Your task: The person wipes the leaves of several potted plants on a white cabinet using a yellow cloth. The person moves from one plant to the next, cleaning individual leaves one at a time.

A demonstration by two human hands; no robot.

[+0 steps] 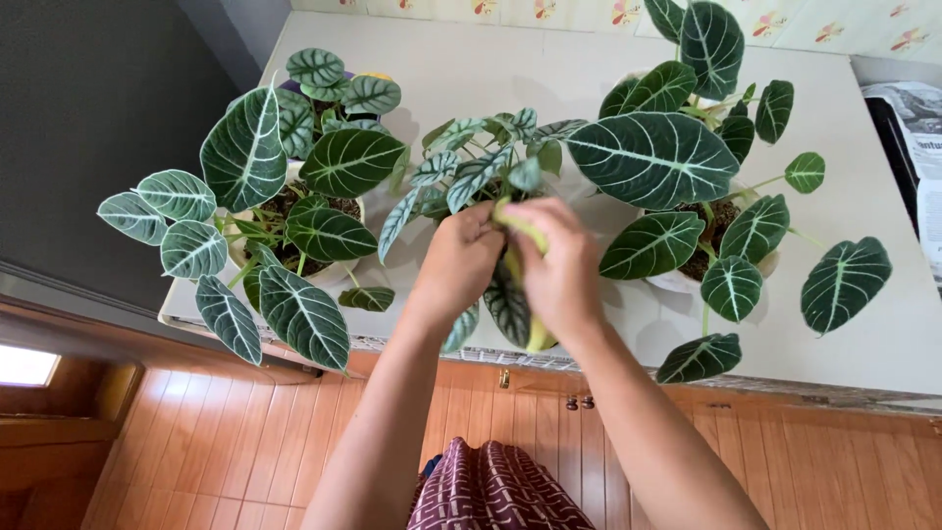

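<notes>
Head view looks down on both hands meeting over the middle potted plant (491, 172). Left hand (458, 260) and right hand (561, 270) are closed together on a yellowed leaf (517, 236) that runs between them and hangs below the right palm. Just left of the left hand stands a white pot (294, 270) of dark veined leaves; right of the right hand, another such plant (677, 196), all on a white countertop (863, 334).

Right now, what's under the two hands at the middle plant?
Under the left hand and right hand show a yellow leaf and striped green leaves of the middle plant. Its pot is hidden.
</notes>
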